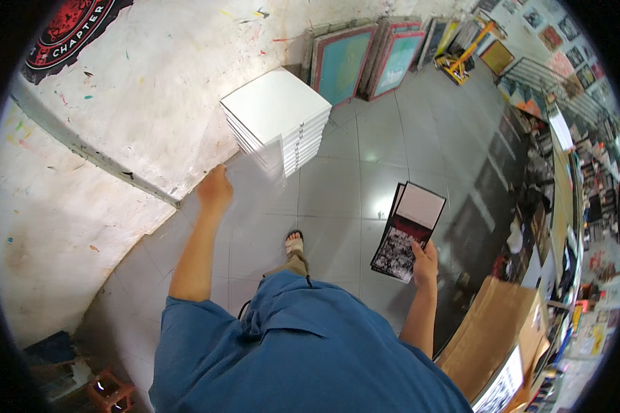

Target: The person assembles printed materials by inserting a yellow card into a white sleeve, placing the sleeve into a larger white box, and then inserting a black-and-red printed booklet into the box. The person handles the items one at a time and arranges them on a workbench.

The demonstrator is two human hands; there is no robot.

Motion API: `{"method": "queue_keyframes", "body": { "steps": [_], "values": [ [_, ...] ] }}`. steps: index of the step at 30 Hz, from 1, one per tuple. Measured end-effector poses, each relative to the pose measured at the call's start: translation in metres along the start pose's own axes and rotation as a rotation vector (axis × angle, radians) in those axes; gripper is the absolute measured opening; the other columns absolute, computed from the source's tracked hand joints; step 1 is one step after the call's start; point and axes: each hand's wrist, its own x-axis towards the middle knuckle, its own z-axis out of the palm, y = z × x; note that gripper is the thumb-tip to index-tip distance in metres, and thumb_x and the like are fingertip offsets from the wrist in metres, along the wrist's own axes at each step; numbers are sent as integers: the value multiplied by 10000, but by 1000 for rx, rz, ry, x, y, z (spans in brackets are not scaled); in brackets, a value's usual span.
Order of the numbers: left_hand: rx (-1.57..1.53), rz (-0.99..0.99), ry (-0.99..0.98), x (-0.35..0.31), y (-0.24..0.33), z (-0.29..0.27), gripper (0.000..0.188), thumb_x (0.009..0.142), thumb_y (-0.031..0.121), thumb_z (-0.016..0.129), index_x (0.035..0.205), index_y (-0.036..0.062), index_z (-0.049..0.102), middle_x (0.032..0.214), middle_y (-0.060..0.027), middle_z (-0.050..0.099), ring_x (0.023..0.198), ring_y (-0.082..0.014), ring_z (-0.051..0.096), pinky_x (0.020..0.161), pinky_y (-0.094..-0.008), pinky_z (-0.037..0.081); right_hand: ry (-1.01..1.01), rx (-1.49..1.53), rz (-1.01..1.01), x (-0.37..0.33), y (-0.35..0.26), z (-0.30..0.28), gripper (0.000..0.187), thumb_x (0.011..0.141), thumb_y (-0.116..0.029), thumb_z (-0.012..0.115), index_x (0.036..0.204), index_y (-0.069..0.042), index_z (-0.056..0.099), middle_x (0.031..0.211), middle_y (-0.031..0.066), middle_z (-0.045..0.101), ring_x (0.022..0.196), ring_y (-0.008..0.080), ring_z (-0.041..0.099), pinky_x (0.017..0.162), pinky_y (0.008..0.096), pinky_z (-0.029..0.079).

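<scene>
My left hand (215,189) is closed on a thin, see-through plastic sheet or sleeve (255,175), which spreads out to the right, blurred. Behind it stands a tall stack of white, box-like slabs (275,100) on the floor by the wall; the plastic overlaps its lower front. Out to the right, my right hand (425,261) grips flat printed booklets (410,224) by their lower right edge, thumb on top. They overlap, with dark borders, a pale upper panel, a dark red band and a black-and-white picture below.
Framed screens (341,62) lean against the far wall. A yellow metal tool (458,65) stands farther right. Along the right runs a cluttered workbench (561,179), with a brown cardboard box (492,316) nearer me. An orange-red hollow block (110,391) sits at lower left. Grey tiles (331,199) cover the floor.
</scene>
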Motion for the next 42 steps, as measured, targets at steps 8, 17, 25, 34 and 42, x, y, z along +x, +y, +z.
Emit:
{"method": "queue_keyframes", "body": {
  "steps": [8, 17, 25, 34, 42],
  "values": [
    [26, 115, -264, 117, 36, 64, 209, 771, 41, 447, 935, 68, 572, 908, -158, 620, 858, -333, 593, 723, -443, 457, -44, -21, 44, 152, -43, 34, 268, 893, -24, 475, 1159, -7, 507, 1111, 59, 588, 1006, 144, 538, 900, 280, 386],
    [-463, -131, 2, 272, 50, 78, 174, 870, 112, 468, 935, 21, 601, 764, -124, 632, 688, -215, 617, 644, -321, 475, -154, -78, 128, 331, -42, 60, 269, 896, -35, 483, 1164, -17, 505, 1111, 60, 586, 1009, 150, 538, 905, 287, 384],
    [-1249, -974, 647, 315, 24, 149, 160, 901, 99, 487, 874, -20, 591, 734, -80, 618, 582, -116, 556, 492, -219, 383, -338, -177, 97, 538, -67, 78, 309, 895, -38, 488, 1204, -22, 482, 1134, 60, 574, 1038, 161, 520, 918, 293, 375],
    [-1278, -1856, 1015, 254, 96, 349, 165, 883, 100, 457, 902, -44, 535, 772, -134, 596, 580, -216, 553, 444, -334, 453, -535, -391, 78, 688, -99, 119, 303, 902, -57, 487, 1198, 4, 466, 1141, 79, 562, 1025, 166, 516, 913, 294, 374],
    [-1370, -2203, 1074, 277, 139, 418, 181, 853, 98, 506, 989, -14, 548, 920, -119, 596, 757, -221, 579, 598, -322, 481, -722, -466, 199, 699, -77, 173, 264, 888, -44, 502, 1150, -9, 498, 1094, 70, 591, 1002, 162, 534, 901, 295, 385]
  ]
}}
